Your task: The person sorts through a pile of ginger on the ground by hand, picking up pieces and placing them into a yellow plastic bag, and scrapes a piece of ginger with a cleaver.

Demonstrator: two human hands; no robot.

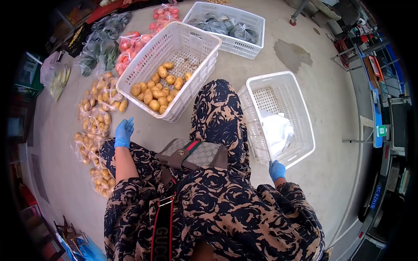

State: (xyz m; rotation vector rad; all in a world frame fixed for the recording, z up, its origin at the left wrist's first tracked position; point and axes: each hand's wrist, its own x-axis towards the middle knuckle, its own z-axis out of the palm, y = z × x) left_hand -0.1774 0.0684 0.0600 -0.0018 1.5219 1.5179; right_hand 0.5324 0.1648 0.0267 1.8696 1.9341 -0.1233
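My left hand [124,132], in a blue glove, hangs over the floor with its fingers stretched out and nothing in them. Close beside it lie clear bags of potatoes [96,123]. My right hand [277,170], gloved too, is closed on the near rim of a white plastic crate [311,130]. Inside that crate is a bunch of white plastic bags [278,132]. In front of my knees a larger white crate [211,52] stands tilted, with loose potatoes [159,90] gathered at its lower left end.
Bags of red produce [126,54] and bags of dark green vegetables [102,43] lie at the upper left. Another white crate [257,48] with dark bagged goods stands at the back. A patterned bag [196,154] rests on my lap. A vehicle [379,195] is at the right edge.
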